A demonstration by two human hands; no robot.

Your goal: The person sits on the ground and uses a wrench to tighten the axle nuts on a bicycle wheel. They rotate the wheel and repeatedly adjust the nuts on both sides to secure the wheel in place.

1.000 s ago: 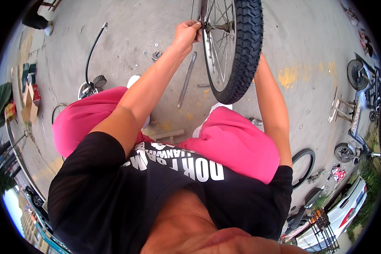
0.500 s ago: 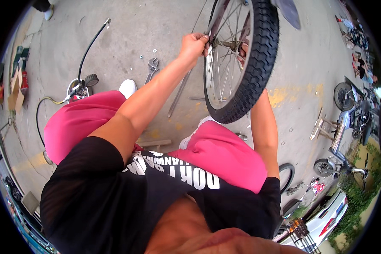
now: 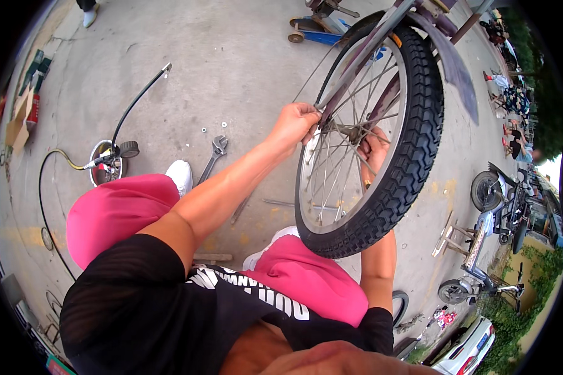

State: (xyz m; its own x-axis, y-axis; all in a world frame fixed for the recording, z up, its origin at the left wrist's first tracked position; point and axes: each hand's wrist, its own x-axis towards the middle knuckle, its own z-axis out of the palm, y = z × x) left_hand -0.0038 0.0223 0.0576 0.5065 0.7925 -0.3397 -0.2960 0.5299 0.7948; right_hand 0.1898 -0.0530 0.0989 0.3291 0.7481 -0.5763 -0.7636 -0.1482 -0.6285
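Note:
A bicycle wheel with a black knobby tyre (image 3: 394, 200) stands raised in front of me, set in a dull purple and silver fork (image 3: 351, 84). My left hand (image 3: 296, 125) is closed in a pinch at the fork's lower end, on the left side of the hub (image 3: 354, 134). What its fingertips hold is hidden. Through the spokes, my right hand (image 3: 375, 149) shows on the far side of the hub, fingers curled at the axle. Whatever it grips cannot be made out. An adjustable wrench (image 3: 218, 149) lies on the ground beside my left shoe.
Left of me stands a floor pump (image 3: 108, 164) with its black hose (image 3: 134, 103). Two small nuts (image 3: 224, 124) lie near the wrench. A blue floor jack (image 3: 322, 36) is beyond the wheel. Right are a wooden stool (image 3: 451, 237), a parked scooter (image 3: 491, 234) and a white car (image 3: 466, 350).
My view has tilted up, so the wheel, hands and ground things sit lower in the picture. More fork and the jack have come into view. Both hands stay at the hub.

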